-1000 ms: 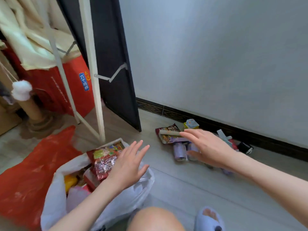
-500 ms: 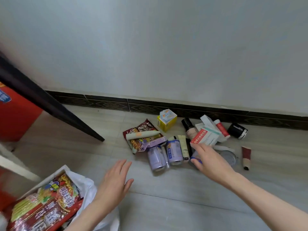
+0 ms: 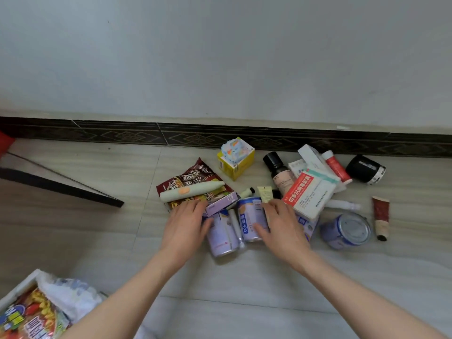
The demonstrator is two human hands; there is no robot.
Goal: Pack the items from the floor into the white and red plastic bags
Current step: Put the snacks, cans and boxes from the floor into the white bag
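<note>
This is a room in a home — a pale tiled floor [image 3: 73, 228] meets a plain white wall [image 3: 220, 57] with a dark patterned skirting [image 3: 122, 133]. Household goods lie on the floor: snack packets [image 3: 193, 179], a medicine box [image 3: 308, 194], cosmetic tubes [image 3: 380, 216] — everyday private things.
</note>
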